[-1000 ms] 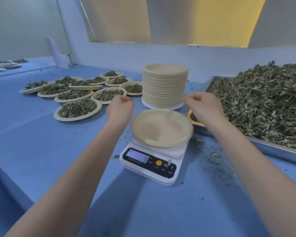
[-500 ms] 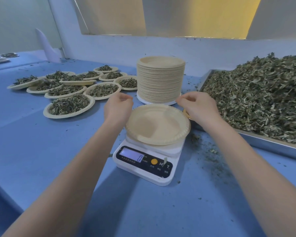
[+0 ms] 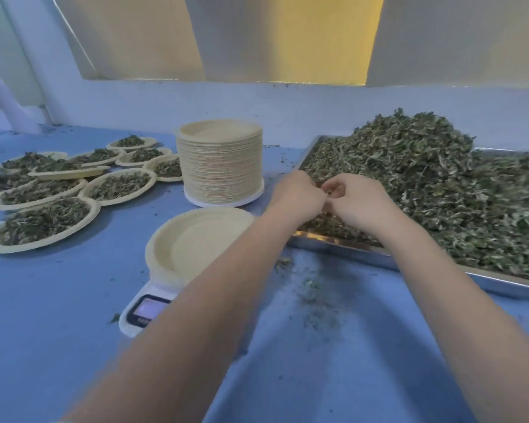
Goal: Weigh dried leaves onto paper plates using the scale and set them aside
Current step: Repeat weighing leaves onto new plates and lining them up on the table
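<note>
Now both hands meet over the leaves (image 3: 425, 190) at centre right: left hand (image 3: 297, 195) and right hand (image 3: 358, 206), fingers curled, contents unclear. The empty plate (image 3: 196, 239) on the scale (image 3: 141, 312) waits lower left, nearer the left hand.

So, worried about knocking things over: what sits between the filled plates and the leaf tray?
In the head view, the stack of empty plates and, nearer, the empty plate on the scale.
</note>
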